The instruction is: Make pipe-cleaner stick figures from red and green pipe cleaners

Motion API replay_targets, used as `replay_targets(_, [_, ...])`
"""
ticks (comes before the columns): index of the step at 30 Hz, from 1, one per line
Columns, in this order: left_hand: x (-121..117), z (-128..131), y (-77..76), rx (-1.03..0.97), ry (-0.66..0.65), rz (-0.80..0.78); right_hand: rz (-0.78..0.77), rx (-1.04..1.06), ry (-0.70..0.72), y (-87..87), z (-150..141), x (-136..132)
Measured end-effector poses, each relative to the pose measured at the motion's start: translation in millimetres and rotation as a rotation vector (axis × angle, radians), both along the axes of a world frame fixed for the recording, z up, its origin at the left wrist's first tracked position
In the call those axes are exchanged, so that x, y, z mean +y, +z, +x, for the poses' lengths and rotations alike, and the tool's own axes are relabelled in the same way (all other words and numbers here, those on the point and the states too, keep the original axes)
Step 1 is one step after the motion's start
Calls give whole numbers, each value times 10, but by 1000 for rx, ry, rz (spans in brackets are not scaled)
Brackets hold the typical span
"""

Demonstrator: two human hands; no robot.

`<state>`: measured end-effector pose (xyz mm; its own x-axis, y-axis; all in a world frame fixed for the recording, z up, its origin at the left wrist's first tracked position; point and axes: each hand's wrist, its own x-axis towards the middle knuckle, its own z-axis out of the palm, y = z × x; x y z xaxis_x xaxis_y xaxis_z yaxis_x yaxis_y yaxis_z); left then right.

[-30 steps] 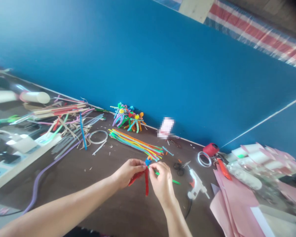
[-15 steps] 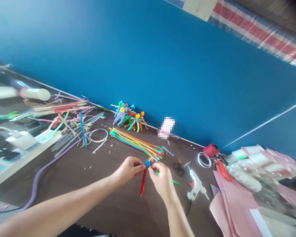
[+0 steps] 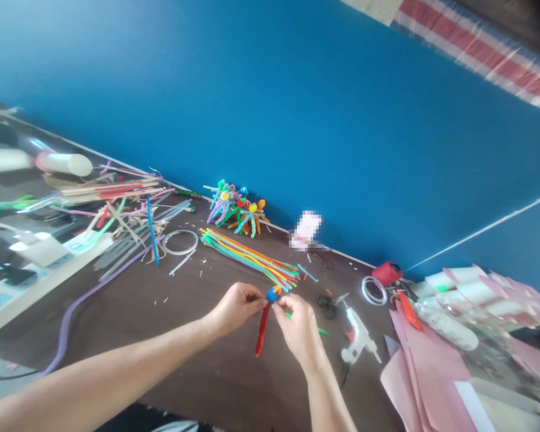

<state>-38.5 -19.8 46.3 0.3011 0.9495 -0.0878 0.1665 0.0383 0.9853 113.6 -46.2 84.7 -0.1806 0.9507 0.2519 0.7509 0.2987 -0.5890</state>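
Note:
Between my two hands is a small pipe cleaner figure [image 3: 273, 295], with a blue wound middle, an orange top and a red fuzzy stem [image 3: 261, 331] hanging down. My left hand [image 3: 242, 306] pinches it from the left side. From the right, the fingertips of my right hand [image 3: 297, 323] are closed on it too. A green pipe cleaner [image 3: 323, 332] sticks out from behind my right hand; whether it joins the figure is hidden. Just beyond lies a bundle of coloured pipe cleaners [image 3: 247, 257].
Finished pipe cleaner figures [image 3: 238, 210] stand by the blue wall. On the right are scissors [image 3: 330, 305], a white glue gun [image 3: 359, 336], red thread [image 3: 387, 273] and pink paper [image 3: 420, 372]. A power strip [image 3: 49, 273] and loose pipe cleaners [image 3: 130, 231] lie left.
The view has shifted slightly. Both hands stay at nearly the same place, still pinching the pipe cleaner figure; the fingers have moved only a little.

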Motion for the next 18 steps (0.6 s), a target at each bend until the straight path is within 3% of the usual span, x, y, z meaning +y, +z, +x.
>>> replay_targets(9, [-12,19,44,26,12,17,35,-67,-28,-34,-21,18])
replay_targets(18, [-20,36,63,-105,31,-129,367,-333,53,-54,-38,-27])
